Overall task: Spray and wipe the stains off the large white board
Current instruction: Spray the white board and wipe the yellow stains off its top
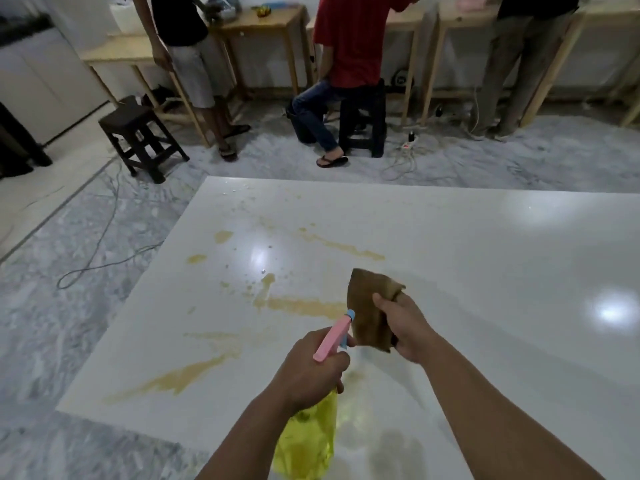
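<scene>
Head view: a person stands at the near edge of the board point(450, 237), which lies flat on the marble floor point(52, 323).
Board: large, white, glossy; its far-left corner sits near a dark stool point(138, 140).
Stains: yellow-brown smears point(298, 304) spread over the left half, from the near-left corner toward the middle; the right half looks clean.
Left hand point(311, 368): fingers curled round the neck of the bottle point(308, 441), held above the near edge.
Bottle: yellow body, pink trigger head, blue nozzle aimed at the central smears.
Right hand point(405, 327): pinches a brown cloth point(367, 306), which hangs off the board just beside the nozzle.
Step in hand: judged to be spraying, as the nozzle faces the stains and the cloth is lifted; small droplets show near the middle.
Next move: probably press the trigger over the smears, then lower the cloth flat and rub across them.
Background: three people at wooden tables point(270, 19) along the far wall.
</scene>
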